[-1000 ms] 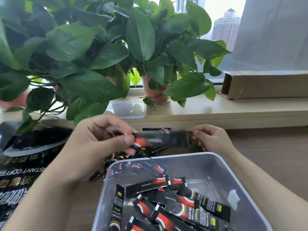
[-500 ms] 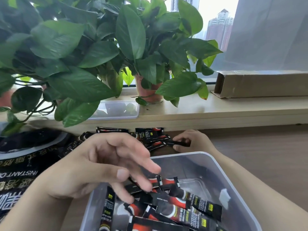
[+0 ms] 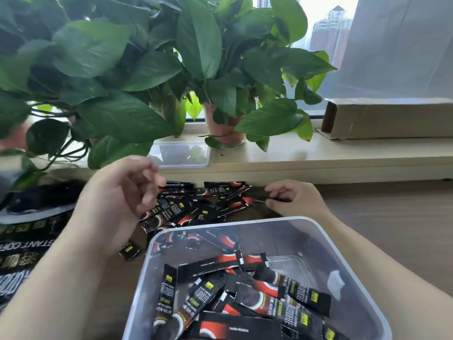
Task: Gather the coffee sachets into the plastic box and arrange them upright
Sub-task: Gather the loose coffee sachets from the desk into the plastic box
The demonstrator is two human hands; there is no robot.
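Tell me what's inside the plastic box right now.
Only coffee sachets, jumbled and overlapping, in the plastic box. Bare floor shows at the far right; anything beneath the pile is covered.

The plastic box [image 3: 294, 239] and its nearest sachets [image 3: 245, 327] run off the bottom edge. The left hand [image 3: 122, 190] is blurred at the fingertips (any grip there is unreadable). The black bag [image 3: 22, 241] is cropped at left.

sachets [image 3: 264, 298] in plastic box [image 3: 327, 233] | loose sachets [image 3: 196, 209] behind box — right hand [image 3: 296, 200] seemingly at their right edge
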